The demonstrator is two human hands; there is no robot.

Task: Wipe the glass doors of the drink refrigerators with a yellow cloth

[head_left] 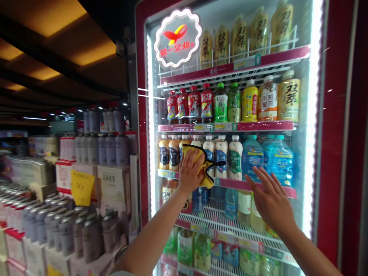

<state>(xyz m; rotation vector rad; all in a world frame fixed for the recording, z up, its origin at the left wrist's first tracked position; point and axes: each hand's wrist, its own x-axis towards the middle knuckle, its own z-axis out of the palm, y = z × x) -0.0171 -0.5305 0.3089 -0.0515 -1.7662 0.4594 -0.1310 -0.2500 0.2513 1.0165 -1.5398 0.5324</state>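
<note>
Cloth: the yellow cloth [209,179] with a black edge is under the left hand, up against the glass door [247,153] of the fridge [330,126], in front of the white-capped bottles [220,153].
Left hand: this hand [192,168] lies flat on the cloth, fingers out long; it looks like it presses and does not pinch. The thumb is hard to see.
Right hand: this hand [271,199] has nothing in it. Its fingers are out straight near the glass; I cannot tell if they touch it.
Feel: the cloth should be light, soft and floppy, and it won't break. Wet or dry, I can't tell.
Loose bit: a corner sticks out on the right and may fold over.
Good hold: a flat palm on the middle, fingers spread wide.
Glass: likely hard, smooth and slippery, so gentle pushes suit it.
</note>
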